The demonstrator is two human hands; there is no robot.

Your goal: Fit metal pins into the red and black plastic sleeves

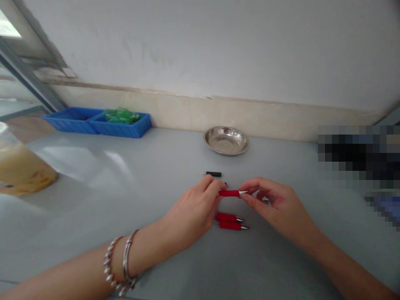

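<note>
My left hand grips the rear of a red pen barrel held level above the table. At its right end is a silver cone tip, which the thumb and forefinger of my right hand pinch. Just below on the table lie two more red pen barrels with silver tips, an upper one and a lower one; my left hand partly hides their left ends. Beyond my left hand rests a short black tube. Small silver pieces show under my right fingers, partly covered.
A round steel dish stands by the wall. At the back left are blue bins, one holding green plastic packets. A bag with yellowish contents sits on the left. Blurred-out items lie at the right edge.
</note>
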